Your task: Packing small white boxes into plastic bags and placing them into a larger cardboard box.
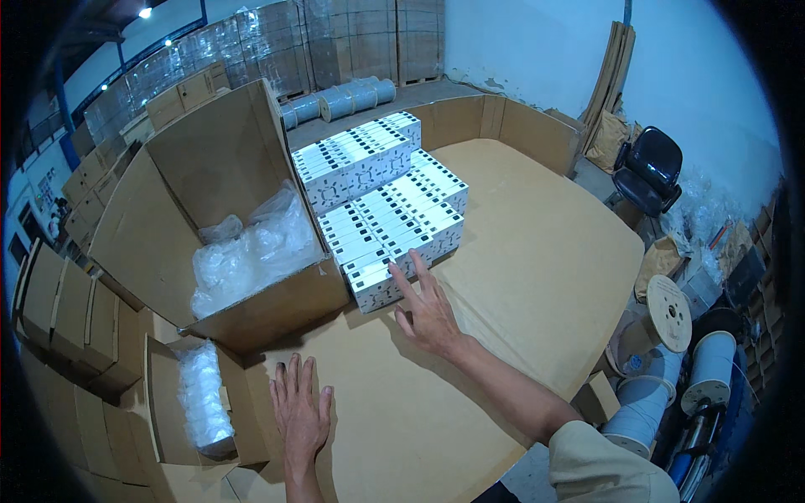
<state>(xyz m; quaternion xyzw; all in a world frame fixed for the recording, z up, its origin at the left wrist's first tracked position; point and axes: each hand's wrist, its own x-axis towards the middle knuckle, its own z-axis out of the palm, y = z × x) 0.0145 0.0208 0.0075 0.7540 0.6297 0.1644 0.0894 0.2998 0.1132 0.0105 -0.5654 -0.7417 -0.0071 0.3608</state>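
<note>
White printed boxes [390, 226] stand in tight rows on the brown cardboard-covered table [520, 277], with a higher tier at the far end. My right hand [432, 314] reaches to the near corner of these boxes, fingers apart, holding nothing. Its fingertips overlap the front boxes in the picture; whether they touch I cannot tell. My left hand [300, 411] is over the table with fingers stretched out, beside a small open carton [159, 402]. Inside that carton lies a row of bubble-wrapped packs [204, 394]. A large open carton [277, 306] holds crumpled clear plastic bags [260, 251].
Folded brown cartons [75, 314] line the left side. A cardboard wall [457, 117] edges the table's far end. On the right are a black chair [650, 172] and cable reels [668, 312]. Wrapped pallets [352, 42] and blue-wrapped rolls [356, 99] stand behind.
</note>
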